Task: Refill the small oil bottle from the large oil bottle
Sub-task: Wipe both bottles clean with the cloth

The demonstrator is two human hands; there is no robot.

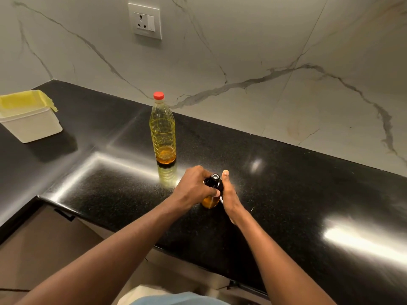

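Observation:
The large oil bottle (pixel 163 130), clear plastic with yellow oil and a red cap, stands upright on the black counter behind my hands. The small oil bottle (pixel 212 191) has a dark top and amber oil in its lower part; it stands on the counter in front of the large one. My left hand (pixel 193 188) grips the small bottle's upper part with curled fingers. My right hand (pixel 229 194) lies against the bottle's right side, fingers straight and pointing away from me. The bottle's middle is hidden by my fingers.
A white bin (pixel 30 119) with a yellow liner sits at the far left of the black stone counter (pixel 286 183). A marble wall with a socket (pixel 145 20) rises behind. The counter's front edge runs diagonally above brown cabinet fronts (pixel 44 249).

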